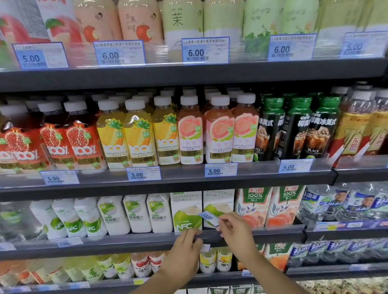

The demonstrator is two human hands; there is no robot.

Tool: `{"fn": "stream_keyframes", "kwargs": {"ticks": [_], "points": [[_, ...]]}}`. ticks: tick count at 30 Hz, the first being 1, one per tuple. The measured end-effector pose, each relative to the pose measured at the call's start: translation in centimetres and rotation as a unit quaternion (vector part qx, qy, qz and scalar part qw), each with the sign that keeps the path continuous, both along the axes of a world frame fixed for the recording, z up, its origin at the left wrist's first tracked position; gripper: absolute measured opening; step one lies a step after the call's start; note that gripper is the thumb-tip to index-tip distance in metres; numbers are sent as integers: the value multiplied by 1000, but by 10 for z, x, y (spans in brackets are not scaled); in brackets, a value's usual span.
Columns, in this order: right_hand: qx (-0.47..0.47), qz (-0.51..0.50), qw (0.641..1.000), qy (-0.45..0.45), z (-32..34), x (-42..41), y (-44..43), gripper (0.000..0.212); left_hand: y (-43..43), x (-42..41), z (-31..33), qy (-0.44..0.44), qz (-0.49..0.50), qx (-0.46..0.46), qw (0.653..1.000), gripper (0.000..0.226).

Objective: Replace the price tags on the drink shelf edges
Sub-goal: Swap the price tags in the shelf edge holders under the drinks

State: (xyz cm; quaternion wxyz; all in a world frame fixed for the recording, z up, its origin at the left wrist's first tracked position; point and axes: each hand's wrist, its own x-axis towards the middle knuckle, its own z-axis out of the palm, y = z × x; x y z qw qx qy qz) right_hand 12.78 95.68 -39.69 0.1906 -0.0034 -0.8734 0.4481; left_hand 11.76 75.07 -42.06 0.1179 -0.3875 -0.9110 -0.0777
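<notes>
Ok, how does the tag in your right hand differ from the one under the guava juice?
The held tag reads 13.00; the guava tag reads 5.00. The held tag is tilted, pinched loose in the right hand; the guava tag sits level in its shelf edge strip. Both are white with blue borders.

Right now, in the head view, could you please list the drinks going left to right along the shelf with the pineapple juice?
pomegranate juice bottles → pineapple juice bottles → guava juice bottles → green-capped black coffee bottles → red-and-gold labelled bottles
</notes>
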Motion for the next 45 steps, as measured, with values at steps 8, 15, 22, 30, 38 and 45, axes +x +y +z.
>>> {"fn": "stream_keyframes", "kwargs": {"ticks": [8, 15, 22, 30, 38, 45], "points": [[69, 19, 997, 22, 3, 3, -1, 14, -1, -8, -4, 28, -16, 67, 997, 46], [104, 32, 994, 18, 2, 3, -8, 15, -6, -7, -6, 22, -27, 107, 994, 36], [221, 78, 972, 32, -3, 7, -9, 25, -8, -6, -9, 28, -34, 123, 991, 32], [241, 99, 965, 38, 5, 8, -8, 38, -7, -10, -11, 29, -28, 120, 992, 30], [346, 67, 935, -28, -2, 14, -7, 28, -8, -9, -12, 16, -21, 106, 994, 33], [413, 56, 909, 4, -9, 21, -15, 65, -9, -14, 19, -79, 6, 122, 989, 19]]}}
